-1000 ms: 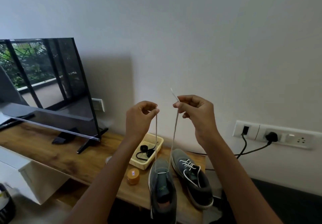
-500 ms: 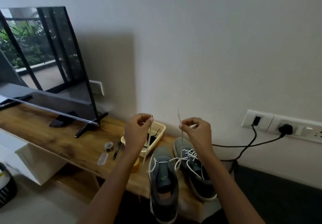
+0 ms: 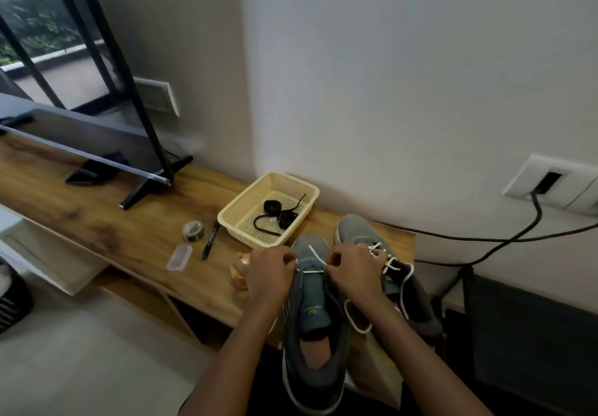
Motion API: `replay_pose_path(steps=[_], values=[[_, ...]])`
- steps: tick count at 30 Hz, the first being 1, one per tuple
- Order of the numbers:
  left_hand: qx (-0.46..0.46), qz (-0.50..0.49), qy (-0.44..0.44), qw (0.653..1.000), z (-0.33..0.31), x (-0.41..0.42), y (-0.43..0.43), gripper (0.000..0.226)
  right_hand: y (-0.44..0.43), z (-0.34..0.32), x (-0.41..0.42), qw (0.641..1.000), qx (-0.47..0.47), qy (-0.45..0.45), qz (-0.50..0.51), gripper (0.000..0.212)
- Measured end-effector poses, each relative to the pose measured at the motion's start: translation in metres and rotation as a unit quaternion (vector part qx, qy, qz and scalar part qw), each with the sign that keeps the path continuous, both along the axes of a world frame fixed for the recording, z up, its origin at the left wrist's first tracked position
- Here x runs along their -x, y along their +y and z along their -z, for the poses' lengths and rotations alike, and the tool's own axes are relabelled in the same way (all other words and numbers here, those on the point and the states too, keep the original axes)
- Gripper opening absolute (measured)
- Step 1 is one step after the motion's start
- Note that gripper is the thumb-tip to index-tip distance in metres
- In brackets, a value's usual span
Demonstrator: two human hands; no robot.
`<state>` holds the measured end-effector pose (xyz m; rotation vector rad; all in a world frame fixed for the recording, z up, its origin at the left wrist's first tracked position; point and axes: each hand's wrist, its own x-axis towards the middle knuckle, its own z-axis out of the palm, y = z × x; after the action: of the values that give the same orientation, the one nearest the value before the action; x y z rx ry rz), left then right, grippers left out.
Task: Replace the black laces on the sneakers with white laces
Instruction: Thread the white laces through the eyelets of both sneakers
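Note:
Two grey sneakers stand side by side on the wooden shelf (image 3: 97, 221). The left sneaker (image 3: 315, 334) has a white lace (image 3: 315, 258) threaded only through its lowest eyelets. My left hand (image 3: 270, 273) pinches one end of that lace at the shoe's left side. My right hand (image 3: 354, 268) pinches the other end at its right side. The right sneaker (image 3: 404, 289) is laced in white, partly hidden behind my right hand. Rolled black laces (image 3: 278, 218) lie in the yellow basket (image 3: 239, 208).
A TV (image 3: 74, 85) on a black stand fills the shelf's left. A tape roll (image 3: 193, 230), a pen (image 3: 210, 240) and a small clear case (image 3: 179, 257) lie by the basket. An orange tape roll (image 3: 239, 273) sits under my left hand. Black cables (image 3: 485, 240) run from the wall socket (image 3: 556, 189).
Both hands have come down from chest height to the left sneaker's toe end, pulling the white lace snug. The view has tilted downward.

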<state>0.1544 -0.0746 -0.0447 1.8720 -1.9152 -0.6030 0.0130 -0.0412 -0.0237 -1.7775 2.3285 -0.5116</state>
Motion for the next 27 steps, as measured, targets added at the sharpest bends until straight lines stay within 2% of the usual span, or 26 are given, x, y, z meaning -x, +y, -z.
replay_pose_path(steps=[3,7,9,12,14,18,23,25,27], values=[[-0.023,0.017,-0.064,0.998,0.005,-0.001,-0.006,0.013,0.000,0.005,-0.003,1.000,-0.005,0.022,-0.008,0.013],[-0.050,0.068,0.011,0.996,0.020,-0.011,-0.012,0.009,0.002,0.008,-0.008,0.999,-0.017,0.038,-0.012,0.014],[-0.036,0.079,0.006,0.996,0.020,-0.011,-0.011,0.009,0.004,0.008,-0.009,0.999,-0.011,0.048,-0.014,0.014],[0.013,0.067,-0.097,0.993,0.010,-0.007,-0.005,0.017,0.006,0.008,-0.014,0.995,-0.021,0.088,-0.034,0.016],[0.025,0.058,-0.118,0.991,0.005,-0.009,-0.003,0.018,0.009,0.007,-0.019,0.992,-0.027,0.108,-0.052,0.016],[0.017,0.001,-0.098,0.995,0.002,-0.024,-0.003,0.013,0.010,0.006,-0.023,0.992,-0.028,0.112,-0.056,0.014],[0.043,-0.126,-0.065,0.989,0.001,-0.048,-0.003,0.010,0.013,0.006,-0.022,0.992,-0.029,0.115,-0.048,0.010],[0.049,-0.174,-0.028,0.983,0.005,-0.066,-0.004,0.014,0.013,0.006,-0.018,0.993,-0.032,0.113,-0.030,0.009],[0.058,-0.179,0.012,0.982,0.009,-0.071,-0.002,0.016,0.012,0.007,-0.013,0.994,-0.029,0.100,-0.010,0.010]])
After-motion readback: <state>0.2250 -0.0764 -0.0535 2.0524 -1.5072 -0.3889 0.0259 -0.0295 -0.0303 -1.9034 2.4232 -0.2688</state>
